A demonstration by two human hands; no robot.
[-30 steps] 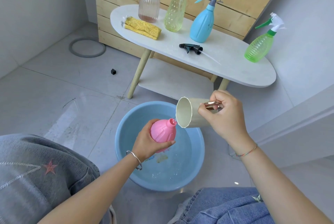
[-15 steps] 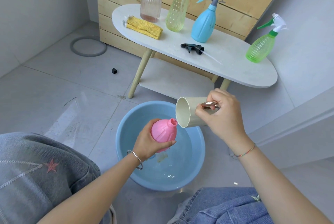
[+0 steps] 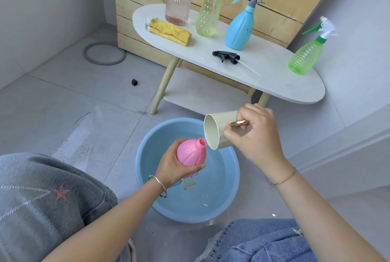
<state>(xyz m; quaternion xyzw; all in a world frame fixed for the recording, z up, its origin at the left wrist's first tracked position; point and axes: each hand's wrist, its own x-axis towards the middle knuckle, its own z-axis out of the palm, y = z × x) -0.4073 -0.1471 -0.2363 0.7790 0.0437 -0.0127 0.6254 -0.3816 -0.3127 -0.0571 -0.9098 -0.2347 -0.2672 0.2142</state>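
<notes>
My left hand (image 3: 175, 165) grips a pink bottle (image 3: 191, 154) with its cap off, tilted so its open neck points up and right. My right hand (image 3: 253, 140) holds a cream cup (image 3: 217, 131) by its copper-coloured handle (image 3: 239, 123). The cup is tipped on its side, its lower rim right at the bottle's neck. Both are held above a blue basin (image 3: 145, 168) with a little water in it, standing on the floor.
A white oval table (image 3: 274, 76) behind the basin carries a black spray head (image 3: 226, 56), a yellow cloth (image 3: 169, 31), and pink-clear (image 3: 178, 6), yellow-green (image 3: 207, 16), blue (image 3: 240, 29) and green (image 3: 307, 56) spray bottles. My knees frame the bottom.
Both hands have held nearly still. The cup's rim has sunk slightly closer to the bottle's neck.
</notes>
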